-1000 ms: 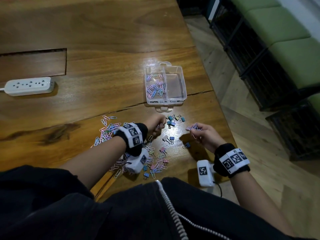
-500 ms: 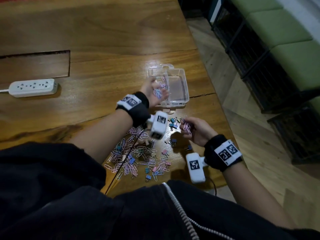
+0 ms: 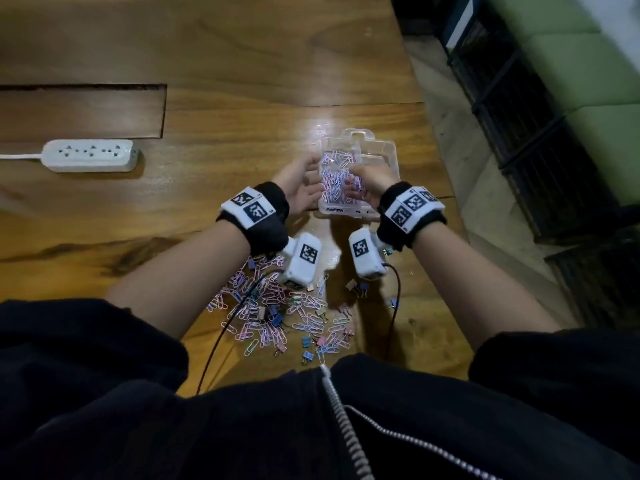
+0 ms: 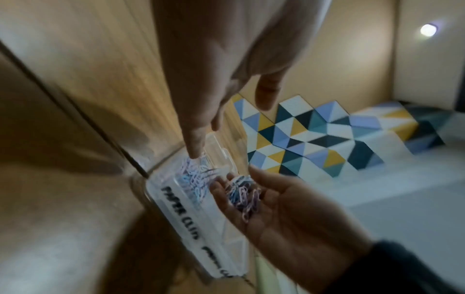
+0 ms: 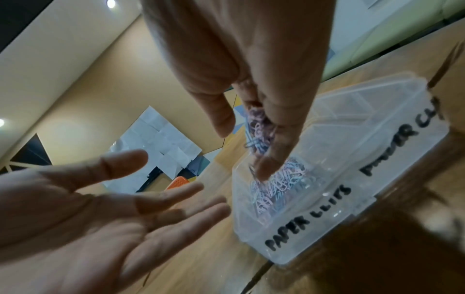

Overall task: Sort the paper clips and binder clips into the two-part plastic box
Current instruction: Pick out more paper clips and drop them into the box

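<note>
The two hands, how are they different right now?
The left hand is open and flat, holding nothing; the right hand cups a bunch of paper clips. The left hand waits beside the box; the right hand tips its clips over the paper-clip side. Both wear black wristbands.

The person wears a black top with sleeves [image 3: 86, 341] pushed up to the elbows, forearms bare. A silver zip [image 3: 341, 410] runs down the front and forks to one side. Each wrist carries a black band: the left band [image 3: 258, 216] and the right band [image 3: 408, 213] each have a white strip printed with two black square-patterned markers. Under each wrist hangs a white boxy camera, left camera [image 3: 301, 261] and right camera [image 3: 365, 256], each with one such marker. A thin dark cable [image 3: 394, 306] trails from the right one, another cable [image 3: 221, 334] from the left.
</note>
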A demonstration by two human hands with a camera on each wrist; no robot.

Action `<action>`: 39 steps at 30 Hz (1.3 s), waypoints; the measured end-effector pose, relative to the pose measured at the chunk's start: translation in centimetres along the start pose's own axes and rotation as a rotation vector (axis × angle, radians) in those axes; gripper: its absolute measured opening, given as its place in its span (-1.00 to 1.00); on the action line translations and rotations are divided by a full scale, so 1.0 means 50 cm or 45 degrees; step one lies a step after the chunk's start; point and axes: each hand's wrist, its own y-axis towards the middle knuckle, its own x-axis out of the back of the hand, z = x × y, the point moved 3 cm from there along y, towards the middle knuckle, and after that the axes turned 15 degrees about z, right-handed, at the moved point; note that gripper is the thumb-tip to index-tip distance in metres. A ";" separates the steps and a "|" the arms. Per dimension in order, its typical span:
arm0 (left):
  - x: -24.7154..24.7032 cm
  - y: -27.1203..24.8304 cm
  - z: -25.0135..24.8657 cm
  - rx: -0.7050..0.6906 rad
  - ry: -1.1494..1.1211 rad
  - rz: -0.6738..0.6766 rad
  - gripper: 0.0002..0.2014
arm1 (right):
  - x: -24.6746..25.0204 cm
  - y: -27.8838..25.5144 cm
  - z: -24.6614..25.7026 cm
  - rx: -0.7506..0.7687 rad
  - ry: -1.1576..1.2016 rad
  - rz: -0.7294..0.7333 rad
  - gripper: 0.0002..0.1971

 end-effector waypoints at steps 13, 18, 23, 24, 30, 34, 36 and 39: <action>0.093 -0.080 0.120 0.221 1.696 0.025 -0.57 | 0.030 -0.128 -0.073 0.218 -0.209 -0.080 -0.77; 0.090 -0.076 0.160 0.284 2.275 0.175 -0.40 | 0.094 -0.213 -0.196 -0.007 -0.529 -0.326 -0.77; 0.092 -0.079 0.175 0.201 2.319 0.093 -0.54 | 0.099 -0.233 -0.301 -0.167 -0.860 -0.331 -0.73; 0.095 -0.082 0.176 0.181 2.301 0.066 -0.61 | 0.099 -0.235 -0.309 -0.163 -0.881 -0.348 -0.73; 0.109 -0.103 0.181 0.178 2.268 0.043 -0.74 | 0.094 -0.234 -0.305 -0.094 -1.042 -0.513 -0.74; 0.109 -0.108 0.182 0.170 2.158 0.019 -0.73 | 0.020 -0.210 -0.298 0.110 -1.334 -0.355 -0.70; 0.107 -0.109 0.175 0.140 1.985 -0.057 -0.75 | -0.010 -0.197 -0.304 0.134 -1.430 -0.232 -0.74; 0.111 -0.112 0.164 0.139 1.560 -0.132 -0.77 | -0.005 -0.188 -0.305 0.091 -1.413 -0.203 -0.81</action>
